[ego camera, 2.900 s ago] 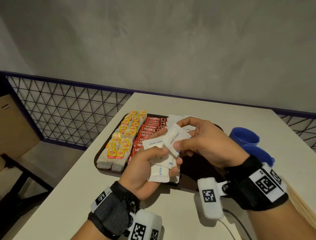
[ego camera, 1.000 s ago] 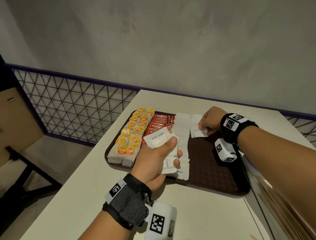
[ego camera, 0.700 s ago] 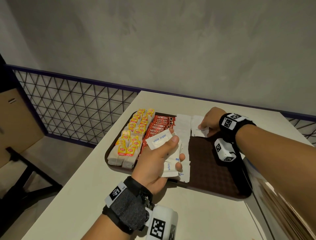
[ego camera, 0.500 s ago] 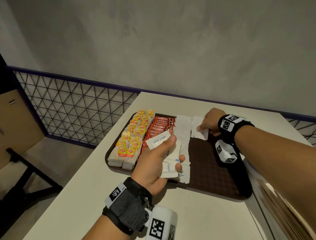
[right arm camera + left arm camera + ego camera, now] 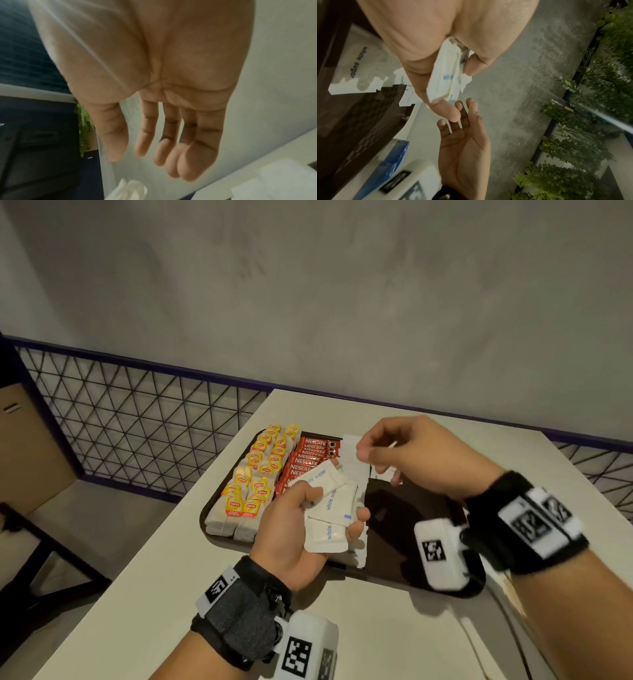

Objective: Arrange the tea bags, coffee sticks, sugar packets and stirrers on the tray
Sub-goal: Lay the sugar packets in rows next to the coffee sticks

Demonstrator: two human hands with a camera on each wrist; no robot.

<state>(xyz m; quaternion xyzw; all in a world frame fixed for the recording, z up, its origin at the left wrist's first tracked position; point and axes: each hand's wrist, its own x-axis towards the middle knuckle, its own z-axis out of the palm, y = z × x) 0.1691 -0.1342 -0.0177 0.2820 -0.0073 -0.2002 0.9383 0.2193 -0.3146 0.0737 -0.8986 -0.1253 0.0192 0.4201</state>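
My left hand [image 5: 310, 495] grips a fan of white sugar packets [image 5: 325, 534] over the near edge of the brown tray [image 5: 411, 546]. On the tray's left side lie rows of yellow-tagged tea bags [image 5: 253, 491] and beside them red coffee sticks [image 5: 308, 460]. A column of sugar packets [image 5: 354, 463] runs down the tray's middle, and one more packet [image 5: 387, 474] lies to its right. My right hand [image 5: 373, 446] hovers above the tray's far part, fingers relaxed and empty, close to the held packets. The right wrist view shows its fingers [image 5: 163, 135] straight with nothing in them.
A blue cup [image 5: 390, 162] stands right of the tray in the left wrist view. The right half of the tray is bare. The white table [image 5: 171, 594] ends at a wire-mesh railing [image 5: 137, 426] on the left, with a grey wall behind.
My right hand has let go of the packet it set down at the tray's far right, lifted, and come back toward my left hand. The left hand still holds its packets.
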